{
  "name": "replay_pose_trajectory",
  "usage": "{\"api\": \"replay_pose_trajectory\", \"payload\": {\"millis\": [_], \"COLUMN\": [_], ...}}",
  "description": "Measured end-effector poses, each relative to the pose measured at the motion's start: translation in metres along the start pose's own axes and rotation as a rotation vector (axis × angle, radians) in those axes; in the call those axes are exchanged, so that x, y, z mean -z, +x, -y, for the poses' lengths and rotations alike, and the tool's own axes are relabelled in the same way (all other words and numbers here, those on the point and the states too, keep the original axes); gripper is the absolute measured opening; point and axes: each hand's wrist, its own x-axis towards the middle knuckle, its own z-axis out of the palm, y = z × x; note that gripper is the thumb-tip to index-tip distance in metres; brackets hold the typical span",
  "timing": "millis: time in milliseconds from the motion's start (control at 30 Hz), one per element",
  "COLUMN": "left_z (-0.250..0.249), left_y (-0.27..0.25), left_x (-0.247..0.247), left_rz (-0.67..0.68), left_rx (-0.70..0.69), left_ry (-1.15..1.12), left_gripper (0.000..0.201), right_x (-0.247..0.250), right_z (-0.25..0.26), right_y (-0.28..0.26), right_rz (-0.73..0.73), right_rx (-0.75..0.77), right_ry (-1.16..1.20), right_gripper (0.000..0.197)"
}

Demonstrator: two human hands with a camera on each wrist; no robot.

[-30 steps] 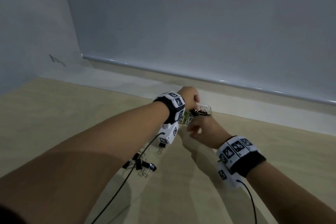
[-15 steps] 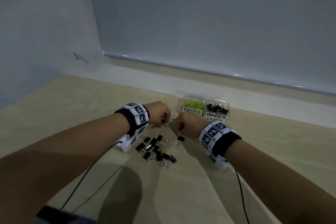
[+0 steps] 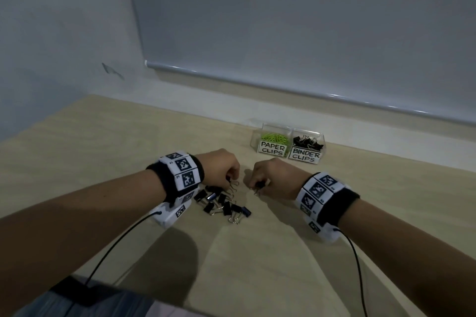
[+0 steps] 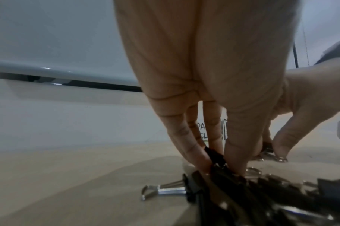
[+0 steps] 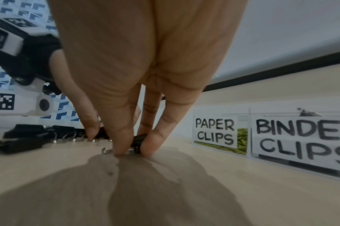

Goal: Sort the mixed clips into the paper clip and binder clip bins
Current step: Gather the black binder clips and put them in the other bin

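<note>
Two clear bins stand at the back of the table: the paper clip bin (image 3: 273,143) with green clips, and the binder clip bin (image 3: 307,150) with black clips. A pile of black binder clips (image 3: 221,203) lies on the table between my wrists. My left hand (image 3: 228,177) pinches a binder clip (image 4: 216,157) at the pile's far edge. My right hand (image 3: 260,183) pinches a separate binder clip (image 5: 139,143) against the table, a little right of the pile.
The tan table (image 3: 103,141) ends at a white sill (image 3: 180,105) below a grey roller blind (image 3: 283,20). Black cables (image 3: 113,247) run back from both wrist cameras. A wall (image 3: 51,33) closes the left side.
Both hands drew back from the bins to the clip pile. Half a second ago they hovered over the clips; now each pinches a binder clip.
</note>
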Motion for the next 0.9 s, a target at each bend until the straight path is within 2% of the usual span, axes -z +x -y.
{"api": "replay_pose_trajectory", "payload": {"millis": [167, 300, 367, 433, 500, 567, 633, 800, 900], "left_z": [-0.002, -0.004, -0.009, -0.019, -0.034, -0.052, -0.070, -0.098, -0.087], "left_y": [0.002, 0.004, 0.007, 0.015, 0.030, 0.052, 0.076, 0.120, 0.118], "left_x": [0.000, 0.001, 0.009, 0.022, 0.038, 0.053, 0.062, 0.064, 0.065], "left_rz": [-0.028, -0.047, -0.091, -0.178, -0.284, -0.368, -0.420, -0.397, -0.380], "left_rx": [-0.004, 0.007, -0.009, -0.034, -0.057, -0.062, -0.046, 0.034, 0.044], "left_ry": [0.009, 0.010, -0.070, -0.172, -0.255, -0.313, -0.336, -0.311, -0.289], "left_gripper": [0.021, 0.016, 0.014, 0.011, 0.010, 0.012, 0.015, 0.024, 0.039], "right_x": [-0.001, -0.003, 0.005, 0.020, 0.039, 0.056, 0.065, 0.059, 0.055], "right_z": [-0.002, -0.008, -0.015, -0.028, -0.048, -0.070, -0.091, -0.118, -0.117], "right_y": [-0.008, -0.019, -0.028, -0.038, -0.045, -0.049, -0.047, -0.031, -0.032], "right_rz": [-0.028, -0.053, -0.083, -0.190, -0.367, -0.508, -0.581, -0.567, -0.579], "right_rx": [-0.057, -0.112, -0.128, -0.167, -0.246, -0.361, -0.460, -0.595, -0.607], "right_ry": [-0.052, -0.023, 0.010, 0.092, 0.166, 0.182, 0.147, 0.127, 0.109], "right_gripper": [0.007, 0.011, 0.011, 0.009, 0.004, 0.004, 0.008, 0.008, 0.021]}}
